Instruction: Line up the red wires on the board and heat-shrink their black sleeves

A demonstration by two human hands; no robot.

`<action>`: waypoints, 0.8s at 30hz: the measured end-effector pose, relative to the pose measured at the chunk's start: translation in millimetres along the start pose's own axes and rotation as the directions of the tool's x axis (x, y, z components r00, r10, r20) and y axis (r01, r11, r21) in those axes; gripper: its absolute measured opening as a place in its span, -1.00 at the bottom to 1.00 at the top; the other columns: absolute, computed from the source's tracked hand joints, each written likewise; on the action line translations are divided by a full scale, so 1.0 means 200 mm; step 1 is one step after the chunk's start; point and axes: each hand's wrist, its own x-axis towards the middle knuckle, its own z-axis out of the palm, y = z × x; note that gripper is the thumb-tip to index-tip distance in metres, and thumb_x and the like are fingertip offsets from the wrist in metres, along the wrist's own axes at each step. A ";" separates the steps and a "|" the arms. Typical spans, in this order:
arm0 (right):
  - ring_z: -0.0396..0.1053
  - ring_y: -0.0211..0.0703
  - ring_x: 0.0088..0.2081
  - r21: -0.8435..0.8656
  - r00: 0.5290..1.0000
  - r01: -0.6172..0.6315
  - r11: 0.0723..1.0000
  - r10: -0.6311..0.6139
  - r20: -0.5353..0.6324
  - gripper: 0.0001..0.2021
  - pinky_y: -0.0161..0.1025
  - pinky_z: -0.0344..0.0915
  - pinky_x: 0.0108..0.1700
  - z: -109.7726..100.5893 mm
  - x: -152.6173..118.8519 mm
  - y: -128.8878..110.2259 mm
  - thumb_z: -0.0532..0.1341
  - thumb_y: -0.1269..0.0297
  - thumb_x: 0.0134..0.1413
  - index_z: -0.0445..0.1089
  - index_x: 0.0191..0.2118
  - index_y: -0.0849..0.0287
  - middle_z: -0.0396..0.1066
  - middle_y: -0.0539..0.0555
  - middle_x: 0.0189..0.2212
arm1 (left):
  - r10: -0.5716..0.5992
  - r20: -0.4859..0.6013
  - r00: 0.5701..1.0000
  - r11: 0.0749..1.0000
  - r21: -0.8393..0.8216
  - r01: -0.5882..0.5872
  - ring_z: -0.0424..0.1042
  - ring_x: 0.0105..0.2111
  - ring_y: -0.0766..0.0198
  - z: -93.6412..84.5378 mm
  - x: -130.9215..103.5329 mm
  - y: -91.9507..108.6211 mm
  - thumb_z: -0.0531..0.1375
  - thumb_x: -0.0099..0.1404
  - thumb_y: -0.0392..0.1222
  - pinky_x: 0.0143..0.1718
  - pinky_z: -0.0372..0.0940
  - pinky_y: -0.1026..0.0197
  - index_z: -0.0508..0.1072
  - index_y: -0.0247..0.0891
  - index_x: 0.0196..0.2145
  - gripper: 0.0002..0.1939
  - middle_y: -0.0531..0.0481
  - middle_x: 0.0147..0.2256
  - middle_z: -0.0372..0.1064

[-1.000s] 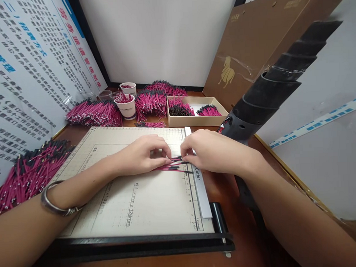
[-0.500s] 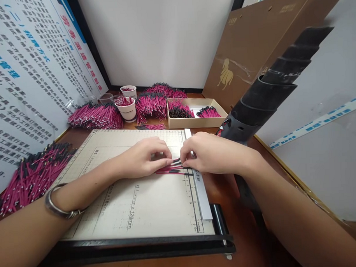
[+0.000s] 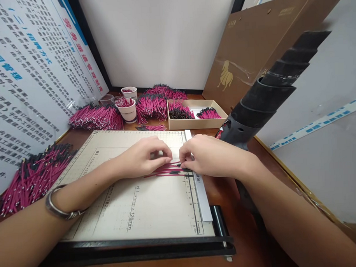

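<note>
Several pink wires with black ends [image 3: 167, 172] lie across the pale board of a paper cutter [image 3: 157, 204], near its right-hand ruler edge. Above their left part is my left hand [image 3: 148, 156], thumb and forefinger curled together at the wires; what they hold is too small to tell. My right hand [image 3: 206, 156] reaches over the cutter's white edge strip [image 3: 203, 199], its thumb and fingertips pinched on the right ends of the wires. The two hands' fingertips are a short gap apart. A metal bracelet circles my left wrist.
Heaps of pink wires [image 3: 97, 117] stand behind the board, with another pile [image 3: 38, 177] at the left. Paper cups [image 3: 127, 112] and a shallow box [image 3: 196, 124] hold more. A black segmented tube [image 3: 253, 107] rises at the right beside a brown carton [image 3: 242, 45].
The black-ended wire between my fingertips no longer shows there. More of the pink wires' length shows to the left below my left hand. Both hands stay almost in place.
</note>
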 end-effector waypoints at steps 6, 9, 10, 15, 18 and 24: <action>0.34 -0.27 -0.36 -0.006 1.000 -0.009 1.000 0.009 0.011 -0.85 -0.32 0.09 -0.33 -0.01 -0.01 0.01 0.26 0.41 0.11 0.61 -0.33 0.12 0.57 0.01 -0.37 | 0.016 0.028 0.999 1.000 -0.015 -0.016 0.46 -0.32 0.26 0.02 0.02 0.00 0.18 0.37 -0.19 -0.17 0.26 0.18 0.57 -0.22 -0.34 -0.82 0.01 -0.34 0.57; 0.34 -0.27 -0.37 -0.008 1.000 -0.011 1.000 0.011 0.017 -0.84 -0.32 0.08 -0.33 -0.01 -0.02 0.00 0.24 0.43 0.12 0.60 -0.36 0.13 0.56 0.01 -0.38 | 0.005 0.005 1.000 1.000 -0.015 -0.005 0.45 -0.31 0.25 0.02 0.03 0.01 0.18 0.39 -0.14 -0.19 0.26 0.18 0.58 -0.23 -0.31 -0.80 -0.01 -0.33 0.56; 0.33 -0.27 -0.36 -0.009 1.000 -0.013 1.000 0.013 0.013 -0.84 -0.32 0.08 -0.33 -0.02 -0.02 0.00 0.25 0.43 0.12 0.59 -0.35 0.13 0.56 0.02 -0.37 | 0.000 0.005 1.000 1.000 -0.018 0.000 0.45 -0.32 0.25 0.02 0.02 0.00 0.19 0.39 -0.14 -0.20 0.26 0.18 0.58 -0.23 -0.29 -0.80 -0.01 -0.33 0.57; 0.35 -0.25 -0.29 -0.004 1.000 -0.007 1.000 0.007 -0.030 -0.79 -0.32 0.08 -0.29 -0.01 -0.01 0.00 0.21 0.42 0.17 0.61 -0.22 0.09 0.56 0.03 -0.29 | 0.012 0.033 0.999 0.999 -0.032 -0.011 0.47 -0.31 0.25 0.03 0.02 -0.02 0.19 0.39 -0.18 -0.18 0.26 0.18 0.60 -0.21 -0.30 -0.83 0.01 -0.33 0.59; 0.35 -0.24 -0.28 -0.012 1.000 -0.004 1.000 0.004 -0.028 -0.76 -0.32 0.06 -0.29 0.00 -0.01 0.00 0.18 0.44 0.17 0.61 -0.21 0.07 0.56 0.03 -0.29 | 0.036 0.026 0.999 0.999 -0.015 -0.036 0.47 -0.30 0.25 0.02 0.02 -0.01 0.17 0.43 -0.14 -0.16 0.27 0.17 0.60 -0.21 -0.27 -0.78 -0.02 -0.31 0.57; 0.31 -0.25 -0.36 -0.032 1.000 -0.019 0.999 0.019 -0.002 -0.78 -0.31 0.06 -0.32 -0.01 -0.01 0.00 0.19 0.45 0.15 0.60 -0.29 0.10 0.55 0.03 -0.34 | 0.056 0.091 0.994 0.998 -0.044 -0.052 0.47 -0.22 0.23 -0.01 -0.01 0.01 0.26 0.40 -0.08 -0.10 0.27 0.18 0.59 -0.20 -0.29 -0.82 -0.01 -0.25 0.57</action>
